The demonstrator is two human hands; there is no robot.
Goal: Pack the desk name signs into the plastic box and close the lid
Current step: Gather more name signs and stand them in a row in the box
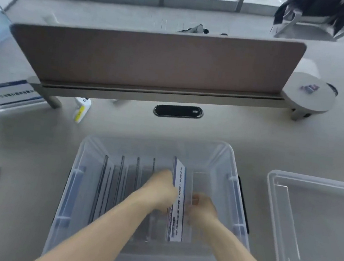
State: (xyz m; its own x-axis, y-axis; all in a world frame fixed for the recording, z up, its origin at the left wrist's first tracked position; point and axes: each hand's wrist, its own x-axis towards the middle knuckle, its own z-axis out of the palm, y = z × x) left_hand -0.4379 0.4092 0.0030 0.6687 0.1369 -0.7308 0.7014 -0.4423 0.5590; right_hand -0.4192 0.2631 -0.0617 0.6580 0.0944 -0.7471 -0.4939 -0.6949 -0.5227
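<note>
Both hands are closed on one desk name sign (178, 202) inside the plastic box (233, 158): the left hand (161, 190) pinches its left face, the right hand (200, 206) its right edge. That grip looks firm. To seat the sign well, I would keep it upright and parallel to the row, lowering it evenly until its base meets the box floor. Left of it, about four signs (118, 188) stand on edge, though blur makes the count uncertain. One lid (314, 230) lies on the tabletop (252, 131) right of the box.
</note>
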